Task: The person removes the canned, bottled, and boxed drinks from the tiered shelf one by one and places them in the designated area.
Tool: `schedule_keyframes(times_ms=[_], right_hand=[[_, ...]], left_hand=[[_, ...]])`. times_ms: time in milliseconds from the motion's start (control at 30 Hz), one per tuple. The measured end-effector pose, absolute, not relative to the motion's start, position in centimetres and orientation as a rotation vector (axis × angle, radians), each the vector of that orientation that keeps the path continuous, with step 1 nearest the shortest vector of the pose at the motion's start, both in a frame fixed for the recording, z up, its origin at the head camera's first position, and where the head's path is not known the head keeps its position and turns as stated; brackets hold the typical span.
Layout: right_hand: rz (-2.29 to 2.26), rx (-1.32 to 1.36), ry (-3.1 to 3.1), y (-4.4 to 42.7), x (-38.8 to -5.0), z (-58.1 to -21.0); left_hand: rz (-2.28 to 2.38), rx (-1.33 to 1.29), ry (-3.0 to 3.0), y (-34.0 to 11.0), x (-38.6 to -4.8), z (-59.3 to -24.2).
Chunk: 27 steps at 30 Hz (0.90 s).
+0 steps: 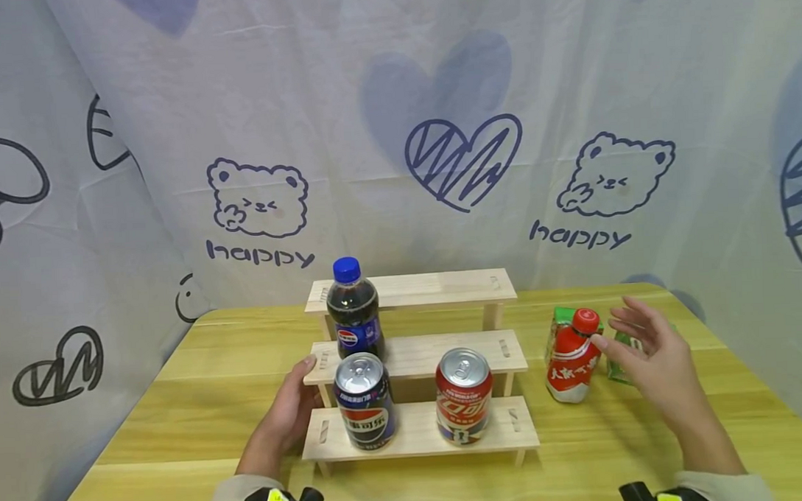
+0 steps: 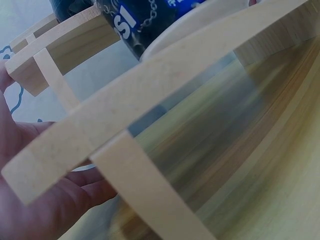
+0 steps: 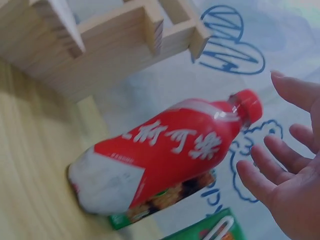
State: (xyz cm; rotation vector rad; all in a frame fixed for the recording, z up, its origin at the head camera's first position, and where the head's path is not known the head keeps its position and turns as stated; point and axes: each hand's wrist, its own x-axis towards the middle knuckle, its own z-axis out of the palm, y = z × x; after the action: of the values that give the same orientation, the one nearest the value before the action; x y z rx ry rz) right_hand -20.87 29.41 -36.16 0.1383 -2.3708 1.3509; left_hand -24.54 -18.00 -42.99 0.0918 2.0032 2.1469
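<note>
The left hand (image 1: 289, 411) touches the rack (image 1: 417, 427), grip unclear; right of it the right hand (image 1: 665, 365), fingers apart, likely reaches, needing to close round the red bottle (image 1: 572, 364).

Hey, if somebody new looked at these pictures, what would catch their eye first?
Probably the bright red bottle, standing to the right of the wooden stand, with the right hand close to its top. Next might come the blue-capped cola bottle on the stand's middle tier, and the dark blue can and red can in front, on the bottom tier.
</note>
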Motion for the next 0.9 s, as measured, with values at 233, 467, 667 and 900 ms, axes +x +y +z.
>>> schedule_keyframes(times_ms=[233, 467, 667, 900], right_hand=[[1.349, 0.141, -2.334, 28.6, -20.1, -35.0], [1.389, 0.200, -2.312, 27.1, -19.5, -34.2], [1.407, 0.211, -2.317, 26.2, -19.3, -33.9], [1.498, 0.282, -2.299, 24.5, -19.7, -33.2]], left_hand=[[2.152, 0.095, 1.994, -18.1, -24.7, -43.1], [2.135, 0.138, 2.047, -18.2, -24.6, -43.5], [2.127, 0.141, 2.023, -18.5, -25.2, -43.9], [2.190, 0.004, 1.952, -18.5, -25.4, -44.4]])
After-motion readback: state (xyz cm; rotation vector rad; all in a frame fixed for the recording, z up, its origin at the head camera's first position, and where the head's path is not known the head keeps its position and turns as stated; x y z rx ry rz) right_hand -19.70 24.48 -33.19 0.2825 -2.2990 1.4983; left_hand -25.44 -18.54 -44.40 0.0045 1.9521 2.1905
